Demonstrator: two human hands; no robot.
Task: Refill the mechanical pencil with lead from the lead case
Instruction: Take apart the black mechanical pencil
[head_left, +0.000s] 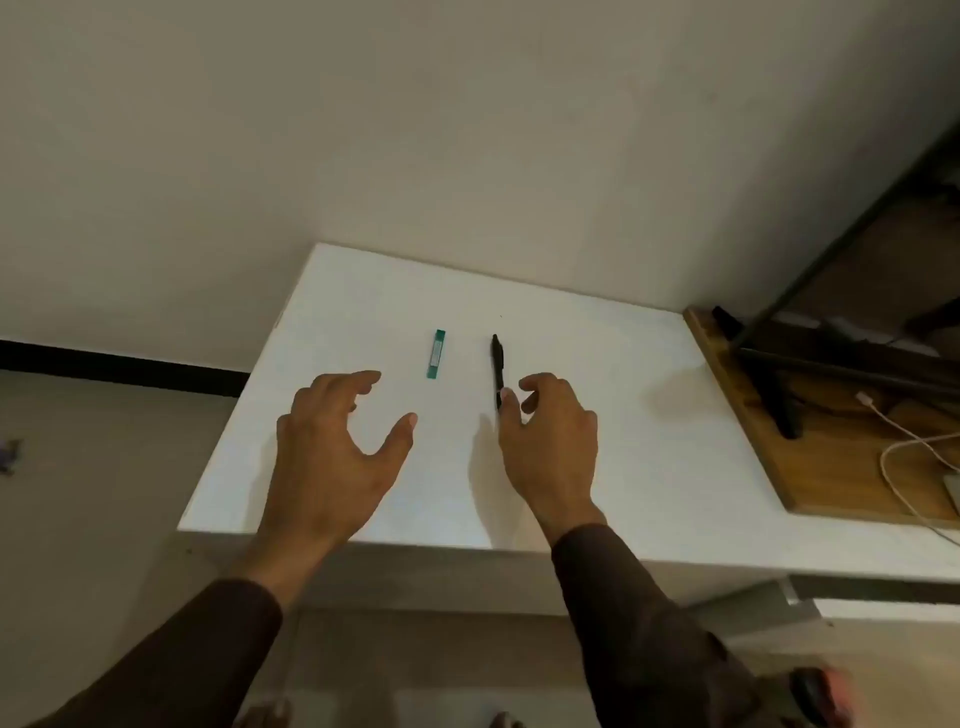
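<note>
Thin black plastic mechanical pencil and flat green plastic lead case side by side mid white tabletop, easy to grab; left hand wide, empty; right hand curled, maybe touching pencil.

The near end of the black mechanical pencil is hidden behind the thumb of the right hand; whether the fingers touch it cannot be told. The label on the green lead case, beyond the left hand's fingertips, is too small to read. A white cable is cut off by the right edge.
</note>
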